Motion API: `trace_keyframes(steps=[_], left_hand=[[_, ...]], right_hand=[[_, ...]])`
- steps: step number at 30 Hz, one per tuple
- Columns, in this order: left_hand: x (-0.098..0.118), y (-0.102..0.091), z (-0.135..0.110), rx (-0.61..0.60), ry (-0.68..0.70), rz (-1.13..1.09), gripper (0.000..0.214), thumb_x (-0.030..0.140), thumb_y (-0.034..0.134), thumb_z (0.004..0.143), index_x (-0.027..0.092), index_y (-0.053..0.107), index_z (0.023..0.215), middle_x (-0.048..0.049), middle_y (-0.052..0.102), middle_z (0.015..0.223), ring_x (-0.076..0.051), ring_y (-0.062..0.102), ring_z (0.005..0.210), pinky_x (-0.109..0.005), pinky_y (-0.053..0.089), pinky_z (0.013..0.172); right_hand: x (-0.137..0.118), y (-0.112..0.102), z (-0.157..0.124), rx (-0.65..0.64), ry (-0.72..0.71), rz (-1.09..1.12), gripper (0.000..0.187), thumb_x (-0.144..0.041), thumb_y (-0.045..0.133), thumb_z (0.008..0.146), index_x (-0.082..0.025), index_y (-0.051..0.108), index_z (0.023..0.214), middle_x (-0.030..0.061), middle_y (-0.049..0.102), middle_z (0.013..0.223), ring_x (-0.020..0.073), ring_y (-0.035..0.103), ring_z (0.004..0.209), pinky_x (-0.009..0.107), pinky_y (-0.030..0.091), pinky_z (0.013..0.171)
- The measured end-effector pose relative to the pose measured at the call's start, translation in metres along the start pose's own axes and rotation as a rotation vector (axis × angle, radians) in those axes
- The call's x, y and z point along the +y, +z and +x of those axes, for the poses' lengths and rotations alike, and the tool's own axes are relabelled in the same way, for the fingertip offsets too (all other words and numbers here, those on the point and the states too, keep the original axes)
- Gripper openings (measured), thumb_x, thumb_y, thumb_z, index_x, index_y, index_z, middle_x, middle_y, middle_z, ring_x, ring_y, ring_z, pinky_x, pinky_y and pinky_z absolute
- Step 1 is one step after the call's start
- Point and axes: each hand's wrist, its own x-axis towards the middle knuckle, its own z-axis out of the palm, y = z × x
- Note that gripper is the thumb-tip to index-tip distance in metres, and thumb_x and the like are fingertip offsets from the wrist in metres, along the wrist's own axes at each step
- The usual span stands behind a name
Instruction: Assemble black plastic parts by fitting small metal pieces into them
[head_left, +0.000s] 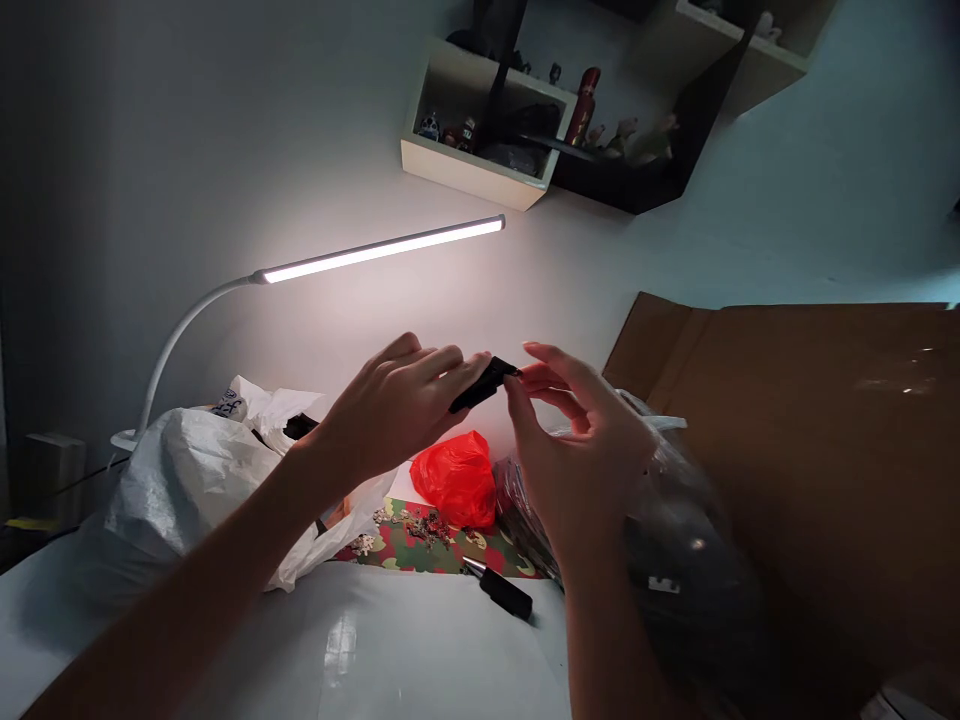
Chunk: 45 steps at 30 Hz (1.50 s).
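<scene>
My left hand [409,390] is closed around a small black flat piece [484,384], whose exact kind I cannot make out. At the far end of that piece, my right hand [574,425] pinches with thumb and fingertips, touching its tip; a tiny part seems to be between them, too small to name. Both hands are raised above the table. Below them, a black pen-like tool with a silver tip [501,590] lies on the white surface. Small metal parts [427,525] are scattered on a camouflage-patterned sheet [390,550] behind it.
A red plastic bag [455,480] sits behind the metal parts. White plastic bags [195,470] stand at left, beside a lit lamp [382,248]. At right are a clear bag of dark items [690,570] and a large cardboard box [810,420]. Wall shelves [472,170] hang above.
</scene>
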Motion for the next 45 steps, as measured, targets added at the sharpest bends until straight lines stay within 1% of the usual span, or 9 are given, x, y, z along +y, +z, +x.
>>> trace_keyframes(steps=[5, 12, 19, 24, 27, 30, 36, 41, 45], left_hand=[[0.002, 0.001, 0.001, 0.024, 0.039, 0.084, 0.026, 0.022, 0.057, 0.109, 0.011, 0.061, 0.132, -0.0015, 0.078, 0.094, -0.015, 0.069, 0.071, -0.031, 0.051, 0.079], [0.003, -0.001, 0.0, -0.011, -0.008, -0.027, 0.03, 0.023, 0.059, 0.108, 0.012, 0.06, 0.136, -0.0012, 0.078, 0.098, -0.013, 0.067, 0.073, -0.028, 0.051, 0.08], [0.001, -0.003, 0.002, -0.016, 0.028, 0.058, 0.024, 0.02, 0.056, 0.109, 0.014, 0.063, 0.131, -0.0014, 0.078, 0.094, -0.014, 0.067, 0.071, -0.029, 0.05, 0.078], [0.0, 0.003, -0.001, -0.034, 0.109, 0.126, 0.038, 0.002, 0.051, 0.105, 0.019, 0.065, 0.136, 0.0017, 0.076, 0.09, -0.012, 0.063, 0.067, -0.028, 0.049, 0.081], [-0.003, 0.005, -0.005, -0.072, 0.034, -0.028, 0.04, 0.005, 0.055, 0.104, 0.021, 0.065, 0.14, 0.0011, 0.077, 0.094, -0.012, 0.061, 0.068, -0.027, 0.049, 0.079], [-0.006, 0.003, -0.005, -0.084, -0.077, -0.256, 0.037, 0.017, 0.059, 0.107, 0.026, 0.065, 0.142, 0.0009, 0.078, 0.102, -0.011, 0.06, 0.07, -0.026, 0.051, 0.08], [-0.006, 0.0, -0.003, -0.039, -0.193, -0.472, 0.034, 0.028, 0.065, 0.106, 0.025, 0.069, 0.14, 0.0004, 0.076, 0.092, -0.011, 0.063, 0.073, -0.027, 0.052, 0.08], [-0.004, 0.002, -0.004, -0.025, -0.219, -0.514, 0.037, 0.025, 0.069, 0.103, 0.025, 0.07, 0.14, -0.0005, 0.077, 0.094, -0.012, 0.064, 0.075, -0.027, 0.054, 0.078], [-0.001, -0.001, 0.0, -0.047, -0.213, -0.568, 0.034, 0.034, 0.065, 0.106, 0.023, 0.072, 0.137, -0.001, 0.076, 0.089, -0.011, 0.063, 0.071, -0.024, 0.054, 0.071]], right_hand=[[0.001, -0.001, 0.0, -0.042, 0.125, 0.065, 0.033, -0.021, 0.078, 0.091, -0.025, 0.076, 0.124, -0.0005, 0.079, 0.092, 0.0175, 0.078, 0.08, 0.036, 0.071, 0.08], [0.002, 0.002, 0.003, 0.049, 0.133, 0.179, 0.017, -0.02, 0.081, 0.088, -0.023, 0.078, 0.105, 0.0001, 0.077, 0.088, 0.0168, 0.077, 0.083, 0.034, 0.071, 0.081], [0.002, -0.003, 0.006, -0.085, 0.204, 0.161, 0.021, -0.022, 0.081, 0.088, -0.023, 0.077, 0.109, -0.0001, 0.078, 0.086, 0.0166, 0.078, 0.079, 0.034, 0.07, 0.079], [0.006, -0.002, 0.005, -0.14, 0.216, 0.075, 0.018, -0.026, 0.081, 0.088, -0.022, 0.079, 0.106, 0.0001, 0.078, 0.083, 0.0169, 0.076, 0.074, 0.037, 0.07, 0.078], [0.01, -0.002, 0.007, -0.153, 0.252, 0.144, 0.017, -0.029, 0.082, 0.087, -0.022, 0.08, 0.103, 0.0006, 0.078, 0.084, 0.0173, 0.076, 0.077, 0.038, 0.07, 0.079], [0.016, -0.001, 0.008, -0.192, 0.315, 0.381, 0.017, -0.029, 0.085, 0.085, -0.023, 0.081, 0.1, 0.002, 0.081, 0.092, 0.0184, 0.079, 0.086, 0.036, 0.071, 0.081], [0.031, 0.008, 0.008, -0.316, 0.504, 0.799, 0.026, -0.042, 0.084, 0.087, -0.024, 0.081, 0.106, 0.0045, 0.083, 0.099, 0.0225, 0.082, 0.093, 0.045, 0.072, 0.086], [0.037, 0.014, 0.005, -0.353, 0.52, 0.851, 0.023, -0.046, 0.074, 0.096, -0.025, 0.079, 0.104, 0.0034, 0.082, 0.097, 0.0208, 0.081, 0.089, 0.043, 0.072, 0.08], [0.033, 0.016, 0.005, -0.337, 0.497, 0.843, 0.03, -0.053, 0.07, 0.096, -0.025, 0.078, 0.103, 0.0039, 0.081, 0.095, 0.0207, 0.08, 0.085, 0.041, 0.07, 0.074]])
